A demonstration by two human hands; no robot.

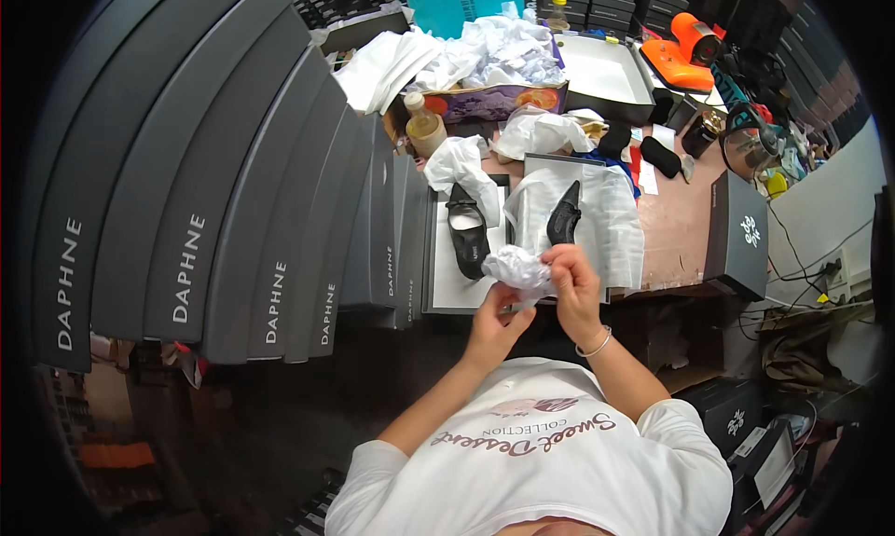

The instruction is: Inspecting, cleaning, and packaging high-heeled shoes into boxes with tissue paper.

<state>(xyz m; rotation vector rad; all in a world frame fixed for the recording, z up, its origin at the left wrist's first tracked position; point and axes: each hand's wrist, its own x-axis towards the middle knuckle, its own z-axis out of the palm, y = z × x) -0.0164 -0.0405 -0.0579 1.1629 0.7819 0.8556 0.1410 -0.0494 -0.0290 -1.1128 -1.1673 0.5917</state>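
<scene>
Between my two hands is a crumpled ball of white tissue paper point(518, 269). The fingers of my left hand point(498, 329) are closed on its lower left side. My right hand point(575, 292), with a bracelet at the wrist, pinches its right side. Just beyond the paper lie two black pointed shoes: the left shoe point(468, 236) shows its open top and pale insole, while the right shoe point(565, 215) rests on its side on a spread tissue sheet point(615, 224). Beneath them is an open dark shoebox point(431, 289), partly covered by paper.
Tall stacks of dark grey shoeboxes point(252, 182) rise on the left. A purple carton point(466, 104) heaped with crumpled paper stands behind the shoes, beside a bottle point(424, 126). At the right edge of the table point(671, 238) stands another dark box point(738, 238). An orange device point(679, 65) sits far right.
</scene>
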